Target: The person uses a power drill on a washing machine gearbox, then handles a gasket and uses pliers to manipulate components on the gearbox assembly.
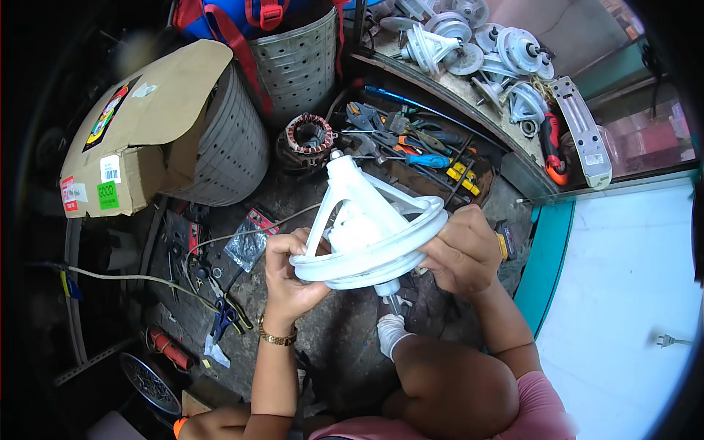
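Between my two hands is a white plastic washing machine gearbox (359, 233) with a grooved pulley rim and a cone-shaped frame of struts. Its narrow end points up and away, and a metal shaft (394, 302) sticks out beneath the rim. My left hand (290, 271) grips the rim on the left, thumb below and fingers partly hidden behind a strut. On the right side, my right hand (463, 253) is closed around the rim with its fingertips against the edge. The gearbox is held up above the dark floor, tilted slightly.
A cardboard box (150, 136) and perforated metal drums (301, 66) stand at the far left. Beyond the gearbox lie a copper-wound stator (309, 136) and several hand tools (425, 147). More white gearboxes (433, 48) fill a shelf at the far right. Scissors (226, 315) lie at left.
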A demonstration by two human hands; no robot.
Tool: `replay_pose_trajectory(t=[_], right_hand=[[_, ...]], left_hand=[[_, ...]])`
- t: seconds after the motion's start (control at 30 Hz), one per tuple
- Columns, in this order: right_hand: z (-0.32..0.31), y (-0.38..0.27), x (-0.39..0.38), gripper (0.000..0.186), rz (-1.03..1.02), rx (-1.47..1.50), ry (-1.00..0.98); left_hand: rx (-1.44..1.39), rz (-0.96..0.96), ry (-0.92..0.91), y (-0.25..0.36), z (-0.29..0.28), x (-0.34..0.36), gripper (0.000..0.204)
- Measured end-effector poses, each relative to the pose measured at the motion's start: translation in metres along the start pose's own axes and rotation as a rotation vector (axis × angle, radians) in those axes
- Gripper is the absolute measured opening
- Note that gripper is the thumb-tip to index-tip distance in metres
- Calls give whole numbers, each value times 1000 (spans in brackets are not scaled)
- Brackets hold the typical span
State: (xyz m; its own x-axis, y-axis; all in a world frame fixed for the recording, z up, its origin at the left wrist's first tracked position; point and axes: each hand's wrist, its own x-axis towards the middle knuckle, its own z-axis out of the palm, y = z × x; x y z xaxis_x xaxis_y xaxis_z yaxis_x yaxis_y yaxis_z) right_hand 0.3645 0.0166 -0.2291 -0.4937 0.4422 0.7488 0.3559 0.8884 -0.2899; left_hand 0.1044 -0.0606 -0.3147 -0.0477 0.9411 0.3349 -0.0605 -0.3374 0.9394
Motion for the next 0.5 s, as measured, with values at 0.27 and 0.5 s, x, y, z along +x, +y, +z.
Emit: replay_pose_trajectory(t=[0.27, 0.5], right_hand=[[6, -5, -1, 35, 37, 27, -98], [26, 6, -4, 20, 290, 15, -131]], left_hand=[[31, -62, 50, -1, 3, -4, 59], [-253, -352, 54, -7, -1, 1, 71]])
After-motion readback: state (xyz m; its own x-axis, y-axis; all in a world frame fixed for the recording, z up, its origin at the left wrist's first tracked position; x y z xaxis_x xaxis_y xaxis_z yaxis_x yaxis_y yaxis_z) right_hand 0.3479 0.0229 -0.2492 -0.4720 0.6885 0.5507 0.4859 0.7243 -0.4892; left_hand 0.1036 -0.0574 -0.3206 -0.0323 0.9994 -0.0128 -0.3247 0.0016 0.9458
